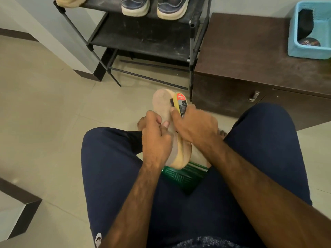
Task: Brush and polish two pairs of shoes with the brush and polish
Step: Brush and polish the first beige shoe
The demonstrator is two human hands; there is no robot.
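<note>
now left hand (155, 135) grips shoe (162, 104), right hand (194, 125) brush (180, 102).

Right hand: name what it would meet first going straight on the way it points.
The right hand, gripping the brush against the tan shoe, points along it toward the toe. Past that, probably the black shoe rack's lower bar, though depth is unclear.
</note>
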